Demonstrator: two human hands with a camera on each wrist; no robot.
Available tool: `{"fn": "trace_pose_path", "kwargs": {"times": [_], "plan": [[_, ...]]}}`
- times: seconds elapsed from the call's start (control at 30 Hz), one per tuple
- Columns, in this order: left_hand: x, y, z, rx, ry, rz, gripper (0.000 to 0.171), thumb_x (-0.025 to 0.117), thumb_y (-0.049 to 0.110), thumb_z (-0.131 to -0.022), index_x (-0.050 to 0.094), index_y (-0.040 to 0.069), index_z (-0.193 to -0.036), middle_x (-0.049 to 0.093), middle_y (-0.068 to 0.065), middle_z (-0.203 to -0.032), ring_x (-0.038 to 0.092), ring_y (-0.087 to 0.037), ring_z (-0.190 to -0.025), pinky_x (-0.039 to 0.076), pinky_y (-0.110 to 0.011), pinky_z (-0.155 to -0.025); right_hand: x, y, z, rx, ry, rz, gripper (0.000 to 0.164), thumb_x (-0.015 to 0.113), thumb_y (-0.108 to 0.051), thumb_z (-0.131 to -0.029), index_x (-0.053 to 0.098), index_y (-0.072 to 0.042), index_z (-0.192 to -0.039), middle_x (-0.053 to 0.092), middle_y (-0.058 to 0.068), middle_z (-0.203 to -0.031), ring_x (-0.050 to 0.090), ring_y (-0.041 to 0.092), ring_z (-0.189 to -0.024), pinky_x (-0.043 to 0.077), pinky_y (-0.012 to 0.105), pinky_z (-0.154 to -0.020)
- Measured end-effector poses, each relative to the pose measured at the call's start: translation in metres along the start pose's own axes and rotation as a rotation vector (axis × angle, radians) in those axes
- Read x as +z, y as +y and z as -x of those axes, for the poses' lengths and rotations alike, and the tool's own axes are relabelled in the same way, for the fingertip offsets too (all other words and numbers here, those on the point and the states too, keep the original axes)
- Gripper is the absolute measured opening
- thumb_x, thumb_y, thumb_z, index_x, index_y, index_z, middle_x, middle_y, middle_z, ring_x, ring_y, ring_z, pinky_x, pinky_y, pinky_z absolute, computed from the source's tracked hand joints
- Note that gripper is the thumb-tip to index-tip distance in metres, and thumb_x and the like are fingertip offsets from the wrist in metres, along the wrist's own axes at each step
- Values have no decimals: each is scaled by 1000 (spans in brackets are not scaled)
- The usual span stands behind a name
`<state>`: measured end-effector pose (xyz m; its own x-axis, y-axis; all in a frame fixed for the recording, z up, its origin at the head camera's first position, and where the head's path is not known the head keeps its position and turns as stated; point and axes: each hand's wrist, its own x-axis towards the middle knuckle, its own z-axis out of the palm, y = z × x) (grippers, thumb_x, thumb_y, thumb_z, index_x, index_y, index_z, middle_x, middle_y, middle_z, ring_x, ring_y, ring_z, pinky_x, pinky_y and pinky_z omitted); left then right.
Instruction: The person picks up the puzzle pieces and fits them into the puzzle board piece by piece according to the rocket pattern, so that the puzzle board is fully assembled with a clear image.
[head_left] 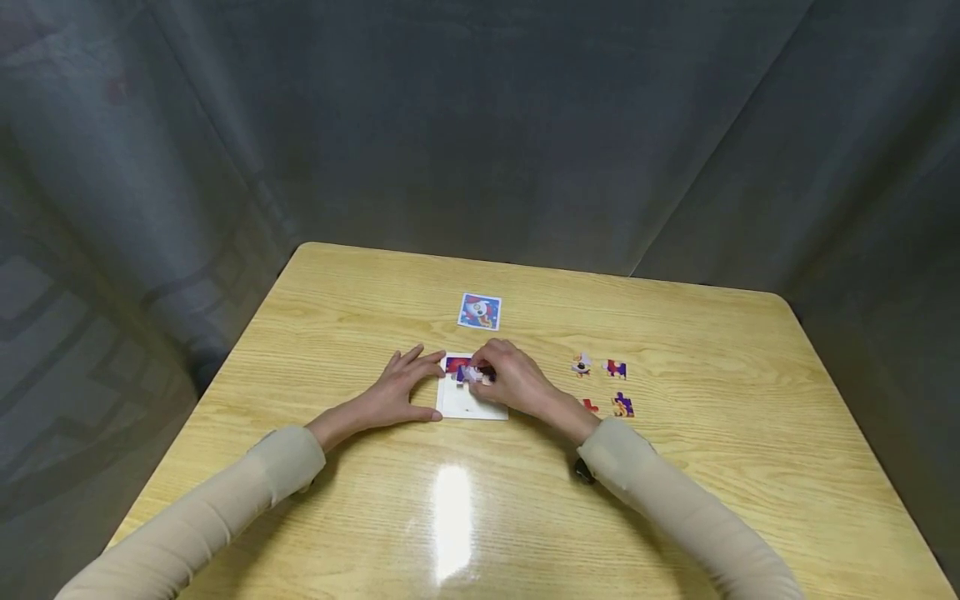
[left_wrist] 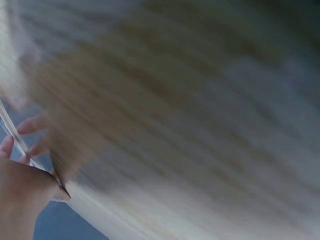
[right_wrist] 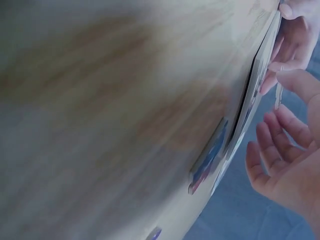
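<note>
At the left we find the left hand (head_left: 397, 392), its fingers spread apart, thumb by the near left corner of a white board (head_left: 472, 408) and index fingertip near the far left corner. The board lies flat on the counter (head_left: 375, 525), just right of these fingers. By the index fingertip we note a red-and-purple picture patch (head_left: 456, 364) on it. Next, over the board, is the puzzle piece (head_left: 472, 375): jigsaw outline, purple at left, pale toward the middle, thin when seen edge-on in the right wrist view. The right hand (head_left: 510, 379) has thumb and index finger clamped on it. Beyond these fingers lies a blue picture card (head_left: 480, 312) bearing a red-and-white figure. To their right we record four loose pieces: a pale piece (head_left: 581, 364), a red piece (head_left: 590, 406) beside the wrist, a red-and-purple piece (head_left: 616, 368) and a purple-and-orange piece (head_left: 623, 405).
</note>
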<state>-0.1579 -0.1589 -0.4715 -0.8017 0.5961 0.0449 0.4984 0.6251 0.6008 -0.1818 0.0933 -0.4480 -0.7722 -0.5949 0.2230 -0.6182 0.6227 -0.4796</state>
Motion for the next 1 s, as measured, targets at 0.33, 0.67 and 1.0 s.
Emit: {"fn": "trace_pose_path", "kwargs": {"times": [0.33,0.67,1.0], "plan": [[0,0,0,-9,-3,15,60,77,40,-79,54,14,-127,31,-10,-155,10,-40,-145,-1,-65,-111,4,-3,-5,-29,-49,5,25,78,-24,-79,67,-12,-99,61,5,-114,54,23,-105,46,41,-87],[0,0,0,-8,-7,9,61,77,41,-79,53,14,-128,30,-8,-156,9,-39,-145,-2,-64,-112,8,-7,-10,-29,-91,31,26,77,-25,-80,68,-11,-101,61,5,-115,54,24,-105,46,41,-86],[1,-1,0,-14,-10,9,60,77,41,-80,53,15,-128,30,-7,-156,9,-38,-145,-2,-63,-112,10,-12,-11,-9,-129,44,24,76,-26,-81,68,-11,-98,59,6,-115,52,24,-105,44,42,-84]]}}
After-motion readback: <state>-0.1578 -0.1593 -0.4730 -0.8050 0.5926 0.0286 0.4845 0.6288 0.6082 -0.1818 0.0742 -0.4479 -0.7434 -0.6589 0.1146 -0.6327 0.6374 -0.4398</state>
